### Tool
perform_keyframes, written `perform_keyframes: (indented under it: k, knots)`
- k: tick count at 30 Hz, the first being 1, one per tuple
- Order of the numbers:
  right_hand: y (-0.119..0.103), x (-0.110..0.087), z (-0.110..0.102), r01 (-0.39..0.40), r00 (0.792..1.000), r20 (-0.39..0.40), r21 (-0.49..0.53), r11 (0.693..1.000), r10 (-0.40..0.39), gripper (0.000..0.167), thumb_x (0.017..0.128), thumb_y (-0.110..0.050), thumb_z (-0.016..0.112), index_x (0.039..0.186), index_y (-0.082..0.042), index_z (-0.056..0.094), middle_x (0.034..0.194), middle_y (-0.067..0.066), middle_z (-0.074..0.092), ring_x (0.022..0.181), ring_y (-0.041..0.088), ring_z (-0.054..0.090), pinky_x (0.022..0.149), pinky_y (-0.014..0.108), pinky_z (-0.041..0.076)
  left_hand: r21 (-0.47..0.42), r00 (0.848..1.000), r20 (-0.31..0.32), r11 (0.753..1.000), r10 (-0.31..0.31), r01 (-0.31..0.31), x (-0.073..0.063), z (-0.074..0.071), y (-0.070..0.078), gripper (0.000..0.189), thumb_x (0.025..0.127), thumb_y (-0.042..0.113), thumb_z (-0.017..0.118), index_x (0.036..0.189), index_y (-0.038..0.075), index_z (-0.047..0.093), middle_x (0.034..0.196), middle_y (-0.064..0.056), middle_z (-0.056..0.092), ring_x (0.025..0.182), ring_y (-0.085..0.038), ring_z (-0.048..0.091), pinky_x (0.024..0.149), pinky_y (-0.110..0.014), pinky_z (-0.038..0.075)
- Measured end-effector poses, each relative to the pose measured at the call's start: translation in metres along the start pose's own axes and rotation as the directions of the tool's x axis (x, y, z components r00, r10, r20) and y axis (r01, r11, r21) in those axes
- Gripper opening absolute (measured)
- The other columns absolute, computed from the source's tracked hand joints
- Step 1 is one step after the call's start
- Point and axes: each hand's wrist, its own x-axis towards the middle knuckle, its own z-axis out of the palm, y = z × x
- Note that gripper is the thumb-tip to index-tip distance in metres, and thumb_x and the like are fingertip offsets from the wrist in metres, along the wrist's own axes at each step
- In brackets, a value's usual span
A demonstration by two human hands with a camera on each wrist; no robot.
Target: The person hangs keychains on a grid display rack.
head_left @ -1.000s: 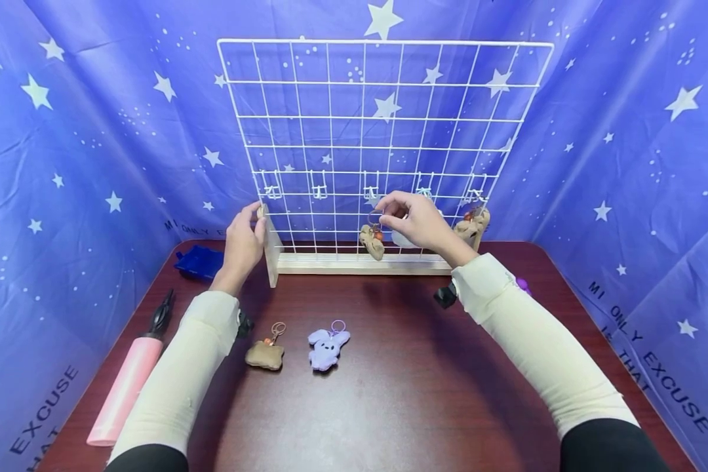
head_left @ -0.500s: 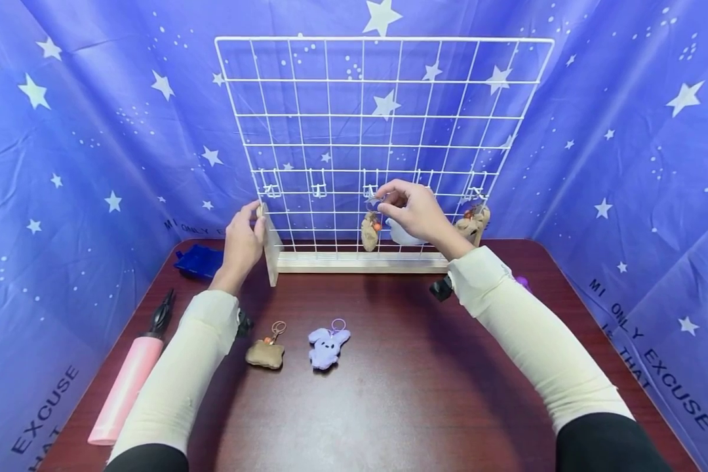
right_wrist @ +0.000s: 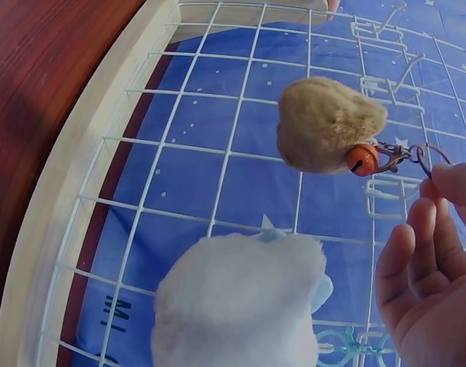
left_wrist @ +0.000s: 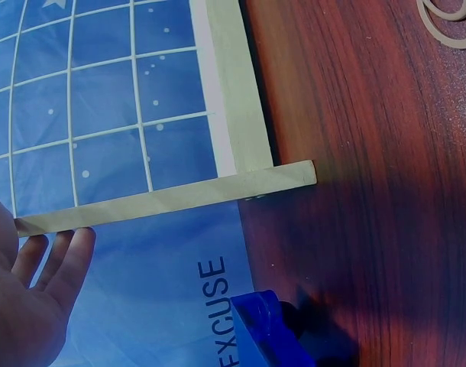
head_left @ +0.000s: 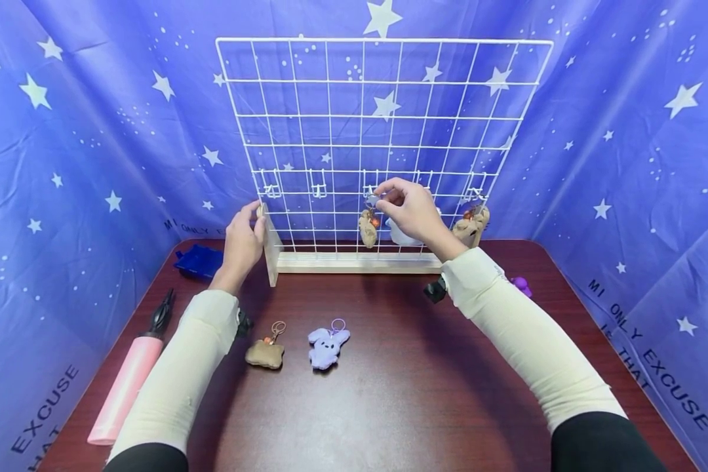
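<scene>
My right hand (head_left: 412, 208) pinches the metal ring (right_wrist: 439, 157) of a brown plush keychain (right_wrist: 325, 126) with an orange bell (right_wrist: 363, 159). The plush hangs from it in front of the white wire grid (head_left: 330, 118), with the ring close to the middle hook (head_left: 370, 191). At the grid's left end, my left hand (head_left: 244, 237) holds the top of the wooden upright (left_wrist: 164, 200); its thumb contact is partly hidden. Beside my right hand hangs a white plush (right_wrist: 237, 302), largely covered in the head view. Another brown plush keychain (head_left: 469, 226) hangs at the far right.
A tan plush keychain (head_left: 265, 355) and a lilac bunny keychain (head_left: 325, 349) lie on the table (head_left: 354, 406). To the left are a pink pump (head_left: 126, 390) and a blue tray (head_left: 199, 262). A purple object (head_left: 522, 286) is by the right sleeve.
My right hand has raised the brown keychain slightly toward the middle hook, and the plush now hangs more upright and a little further left. My left hand has stayed put.
</scene>
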Motion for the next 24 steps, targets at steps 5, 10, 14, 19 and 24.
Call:
perform_keyframes:
  k: [5,10,14,19,24]
  knots:
    - [0.000,-0.001,0.003,-0.022,1.000,-0.014,-0.007,1.000,0.022,0.020,0.093,-0.014,0.070,0.112,-0.008,0.072,0.087,0.010,0.074,0.073,0.014,0.063,0.069,0.025,0.048,0.005,1.000,0.002,1.000,0.000,0.000,0.000,0.001,-0.002,0.041,0.103,0.017,0.056,0.142,0.005,0.057,0.118,-0.026,0.066,0.110,-0.042,0.063,0.100,-0.054,0.050]
    - [0.001,-0.003,0.004,-0.036,0.999,-0.021,-0.019,0.999,0.035,0.020,0.094,-0.014,0.068,0.113,-0.011,0.072,0.091,0.009,0.073,0.077,0.017,0.064,0.072,0.027,0.049,0.005,1.000,0.006,1.000,-0.005,0.005,0.000,0.000,-0.001,0.041,0.103,0.017,0.056,0.142,0.006,0.057,0.119,-0.025,0.066,0.111,-0.042,0.063,0.100,-0.054,0.049]
    - [0.004,-0.007,0.004,-0.052,0.998,-0.021,-0.040,0.998,0.051,0.022,0.095,-0.015,0.066,0.116,-0.011,0.071,0.094,0.007,0.072,0.079,0.019,0.064,0.073,0.028,0.049,-0.012,1.000,0.016,1.000,-0.013,0.013,0.001,-0.001,-0.001,0.041,0.103,0.017,0.056,0.143,0.007,0.057,0.120,-0.025,0.067,0.111,-0.041,0.063,0.100,-0.054,0.050]
    - [0.007,-0.016,0.001,-0.067,0.998,0.007,-0.040,0.997,0.067,0.026,0.095,-0.017,0.065,0.119,-0.010,0.071,0.097,0.006,0.072,0.081,0.020,0.065,0.071,0.028,0.050,-0.029,0.998,0.046,0.999,-0.037,0.038,0.000,-0.004,-0.002,0.042,0.104,0.019,0.056,0.145,0.012,0.056,0.119,-0.022,0.070,0.102,-0.038,0.068,0.092,-0.051,0.054]
    - [0.010,-0.028,-0.010,-0.064,0.997,0.049,-0.030,0.997,0.066,0.026,0.096,-0.017,0.064,0.120,-0.010,0.070,0.101,0.007,0.072,0.085,0.022,0.068,0.071,0.030,0.052,-0.058,0.992,0.105,0.996,-0.063,0.069,0.001,-0.010,0.000,0.048,0.105,0.025,0.054,0.153,0.018,0.048,0.122,-0.018,0.071,0.092,-0.033,0.073,0.075,-0.037,0.062]
